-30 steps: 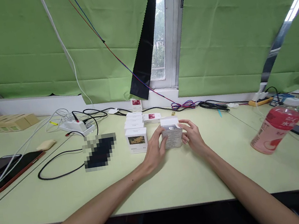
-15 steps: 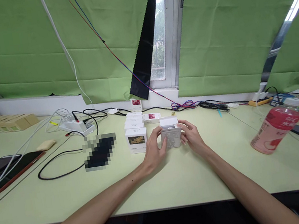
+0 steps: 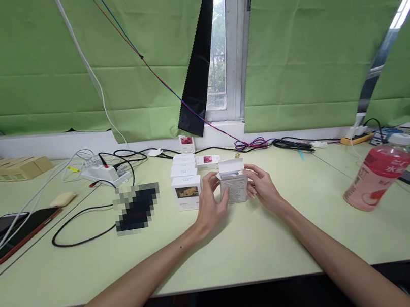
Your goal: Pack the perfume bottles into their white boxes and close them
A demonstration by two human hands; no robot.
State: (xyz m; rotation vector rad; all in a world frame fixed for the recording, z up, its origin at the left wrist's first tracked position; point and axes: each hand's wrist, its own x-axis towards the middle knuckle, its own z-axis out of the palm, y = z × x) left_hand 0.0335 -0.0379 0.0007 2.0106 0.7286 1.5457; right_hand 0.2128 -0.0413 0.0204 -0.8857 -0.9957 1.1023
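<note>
A small white carton (image 3: 235,190) stands upright on the table between my two hands, its printed side toward me and its top flap raised at the back. My left hand (image 3: 211,201) grips its left side, thumb on the near face and fingers up at the top edge. My right hand (image 3: 262,186) is closed on the right side, fingertips at the top right corner. What lies inside the carton is hard to make out. Just left of my left hand stands a row of similar white boxes (image 3: 187,192), the front one bearing a picture of yellow flowers.
Behind the carton lies a white box with a pink picture (image 3: 208,159); another small box (image 3: 187,143) stands by the wall. A pink drink bottle (image 3: 379,173) is at right. Phones (image 3: 20,232), a power strip (image 3: 106,173) and cables occupy the left.
The carton's top flap stands up more than before, showing more of its inner face. Both hands have kept nearly the same place.
</note>
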